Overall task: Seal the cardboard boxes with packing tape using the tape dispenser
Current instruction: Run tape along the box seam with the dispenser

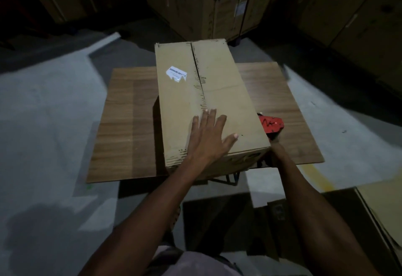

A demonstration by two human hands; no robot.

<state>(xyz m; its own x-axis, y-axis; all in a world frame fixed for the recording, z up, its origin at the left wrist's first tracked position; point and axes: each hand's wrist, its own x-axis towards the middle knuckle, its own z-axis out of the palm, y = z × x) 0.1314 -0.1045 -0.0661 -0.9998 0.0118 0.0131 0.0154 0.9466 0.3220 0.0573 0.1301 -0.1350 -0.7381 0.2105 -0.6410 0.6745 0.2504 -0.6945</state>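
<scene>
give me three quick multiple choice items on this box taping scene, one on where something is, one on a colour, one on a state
1. Where is the tape dispenser?
A. on top of the box
B. on the table, at the box's right side
C. on the floor

2. What colour is the dispenser?
A. red
B. blue
C. yellow

3. How are the top flaps of the cardboard box?
A. standing wide open
B. folded down, centre seam not visibly taped
C. torn off

Answers:
1 B, it shows beside the box on the wooden table, with the right hand reaching there.
2 A, its body is bright red.
3 B, the left hand lies flat on closed flaps and a dark gap runs along the seam.
</scene>
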